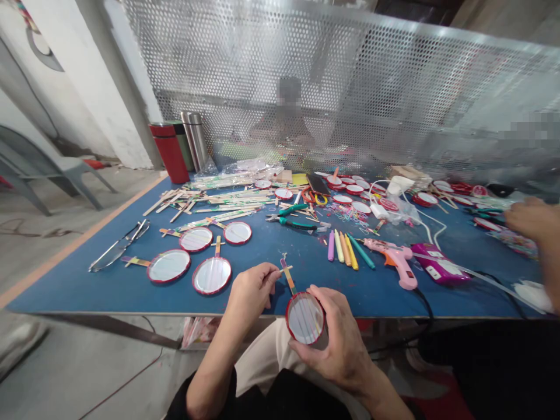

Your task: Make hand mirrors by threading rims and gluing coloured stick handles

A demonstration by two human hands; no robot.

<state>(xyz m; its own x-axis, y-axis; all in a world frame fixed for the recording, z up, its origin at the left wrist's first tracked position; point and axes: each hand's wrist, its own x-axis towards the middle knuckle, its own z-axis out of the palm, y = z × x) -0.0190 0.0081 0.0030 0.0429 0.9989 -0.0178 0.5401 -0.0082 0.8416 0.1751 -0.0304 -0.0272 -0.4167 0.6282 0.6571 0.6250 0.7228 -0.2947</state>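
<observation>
A small toy banjo with a red-rimmed round body [305, 318] is in my right hand [339, 335], its fingers and thumb closed round the rim. Bands stretch across its pale face, and its colour-striped stick neck [289, 279] points up and away over the table edge. My left hand [256, 289] is closed in a pinch at the small cross stick [285, 270] near the neck's tip. Several similar banjos lie to the left, among them one toy banjo [212, 275] beside my left hand and another toy banjo [169, 266] farther out.
On the blue table [262, 248] lie eyeglasses [119, 246], green-handled pliers [292, 223], coloured glue sticks [345, 249], a pink glue gun [396, 259] and a purple power strip [437, 263]. Wooden sticks [227, 201] and flasks [170, 151] stand behind. Another person's hand [536, 219] is at right.
</observation>
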